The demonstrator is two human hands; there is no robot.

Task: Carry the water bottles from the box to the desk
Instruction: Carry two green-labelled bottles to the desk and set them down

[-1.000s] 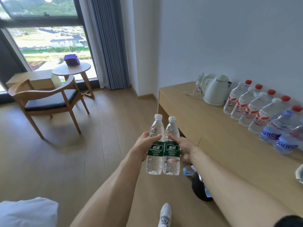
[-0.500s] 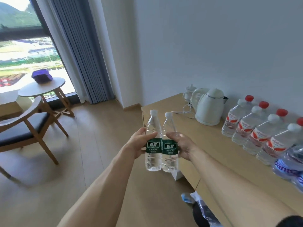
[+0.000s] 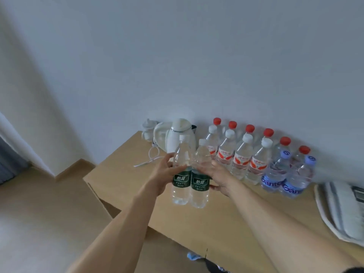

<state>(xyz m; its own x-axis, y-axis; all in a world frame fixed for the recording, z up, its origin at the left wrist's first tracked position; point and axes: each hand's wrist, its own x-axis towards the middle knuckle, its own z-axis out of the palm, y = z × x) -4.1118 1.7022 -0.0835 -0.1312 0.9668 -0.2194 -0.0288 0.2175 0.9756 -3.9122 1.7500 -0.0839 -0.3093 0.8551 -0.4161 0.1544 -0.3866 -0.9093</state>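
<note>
Green-label bottles, 2 pcs, centre of frame: left bottle (image 3: 181, 177) and right bottle (image 3: 200, 180), upright, side by side, touching, held in air over the desk (image 3: 126, 180). White caps, clear water. Left hand (image 3: 165, 174) grips left bottle at label level, fingers curled round it from the left. Right hand (image 3: 217, 174) grips right bottle, fingers wrapped behind, thumb at lower label edge. Desk: light wood, runs centre to lower right, against white wall. On desk, back row by wall: white kettle (image 3: 173, 134) w/ cord (image 3: 149, 158), upper centre, partly behind held bottles; red-label bottles (image 3: 241, 160) in two rows, red caps behind, white caps in front, right of kettle; blue-label bottles (image 3: 275, 174), right of those. White padded item at right edge, type unclear. Floor (image 3: 39, 213) light, lower left.
</note>
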